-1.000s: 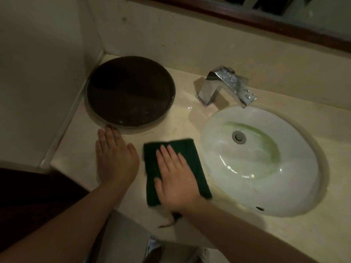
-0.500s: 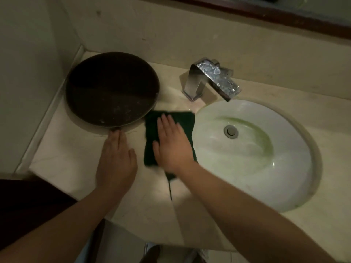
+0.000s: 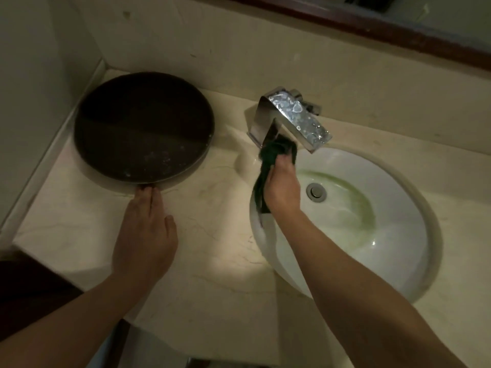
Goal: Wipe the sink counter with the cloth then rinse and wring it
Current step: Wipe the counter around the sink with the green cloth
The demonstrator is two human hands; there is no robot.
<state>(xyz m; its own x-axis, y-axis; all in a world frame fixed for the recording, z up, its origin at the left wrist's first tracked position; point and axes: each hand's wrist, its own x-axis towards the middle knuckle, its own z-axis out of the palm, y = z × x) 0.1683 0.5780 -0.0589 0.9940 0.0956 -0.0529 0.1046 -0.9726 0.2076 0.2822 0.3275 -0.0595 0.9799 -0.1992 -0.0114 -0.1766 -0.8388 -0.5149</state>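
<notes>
Right hand (image 3: pixel 283 187) now clutches green cloth (image 3: pixel 277 150), bunched, no longer flat; faucet (image 3: pixel 292 112) just above it, so rinse likely next. Left hand (image 3: pixel 144 229) lies flat.

Dark green cloth (image 3: pixel 276 151) against a cream, faintly veined counter (image 3: pixel 218 261).
White sink (image 3: pixel 398 235) carries a green-tinged ring; far left, a dark brown tray (image 3: pixel 140 126).

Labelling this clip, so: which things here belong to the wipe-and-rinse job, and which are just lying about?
Job: cloth, gripped by the right hand; counter; sink; tap; left hand, flat on the counter.
Lying about: round tray; wooden frame.
</notes>
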